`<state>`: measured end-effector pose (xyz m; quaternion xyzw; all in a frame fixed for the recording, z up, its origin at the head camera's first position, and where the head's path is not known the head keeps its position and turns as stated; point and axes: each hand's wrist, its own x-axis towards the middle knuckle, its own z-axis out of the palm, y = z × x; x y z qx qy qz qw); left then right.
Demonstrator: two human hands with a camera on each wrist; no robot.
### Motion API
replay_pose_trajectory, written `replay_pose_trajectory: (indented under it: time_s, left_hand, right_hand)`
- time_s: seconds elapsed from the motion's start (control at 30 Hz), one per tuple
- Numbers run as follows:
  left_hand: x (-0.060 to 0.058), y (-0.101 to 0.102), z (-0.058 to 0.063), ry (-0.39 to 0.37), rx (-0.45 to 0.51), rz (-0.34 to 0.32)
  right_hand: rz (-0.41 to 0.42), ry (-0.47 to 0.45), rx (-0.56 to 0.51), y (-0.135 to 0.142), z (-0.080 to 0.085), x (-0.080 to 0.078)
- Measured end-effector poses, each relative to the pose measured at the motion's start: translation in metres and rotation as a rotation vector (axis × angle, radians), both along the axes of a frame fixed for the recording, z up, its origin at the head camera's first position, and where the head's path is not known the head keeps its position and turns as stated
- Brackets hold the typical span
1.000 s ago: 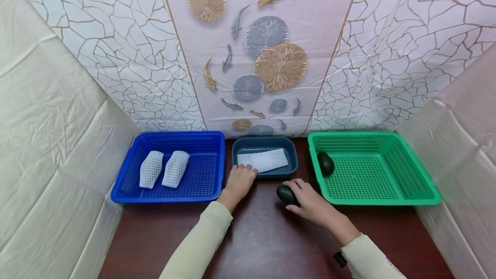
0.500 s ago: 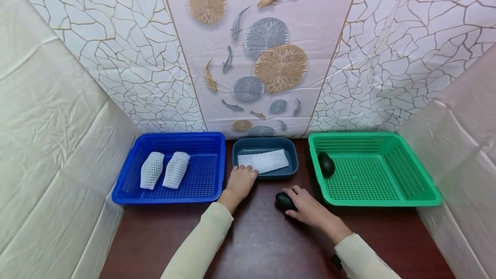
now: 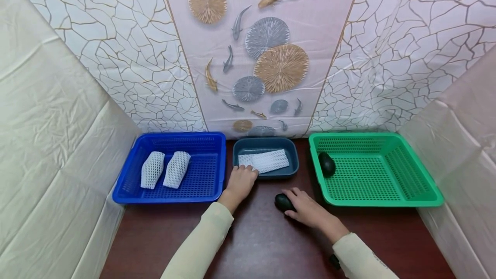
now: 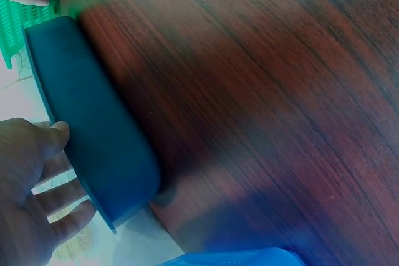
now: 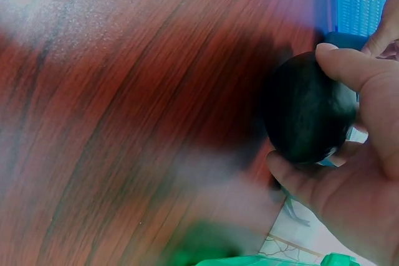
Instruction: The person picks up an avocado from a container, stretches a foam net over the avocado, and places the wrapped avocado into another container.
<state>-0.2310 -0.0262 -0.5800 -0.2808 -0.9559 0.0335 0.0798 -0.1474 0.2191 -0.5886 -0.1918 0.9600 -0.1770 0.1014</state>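
Note:
My right hand grips a dark avocado low over the table in front of the small tray. In the right wrist view its thumb and fingers lie around the avocado. My left hand holds the near left rim of the dark blue-green tray. The left wrist view shows the thumb on the rim of the tray, with the fingers partly hidden behind it. Inside the tray lies flat white foam netting. Another avocado rests at the left side of the green basket.
At the left stands a blue basket holding two bulging white foam net sleeves. The baskets and tray line the back of a dark red-brown wood table. Patterned cloth hangs behind, with pale cloth on both sides.
The right hand has moved slightly down and left with the avocado, closer to the person. The left hand stays at the tray rim, and the baskets have not moved.

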Motion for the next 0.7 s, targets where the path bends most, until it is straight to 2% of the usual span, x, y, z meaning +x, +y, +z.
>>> replay_pose_trajectory:
  time_s: [0.33, 0.7]
  left_hand:
    - [-0.0004, 0.0001, -0.0007, -0.006, 0.004, 0.004]
    - [-0.0012, 0.0006, -0.0015, -0.010, 0.013, 0.005]
  right_hand:
    - [-0.072, -0.065, -0.017, -0.0009, -0.0036, -0.0031]
    - [-0.089, -0.073, 0.003, -0.0019, -0.0040, -0.0057]
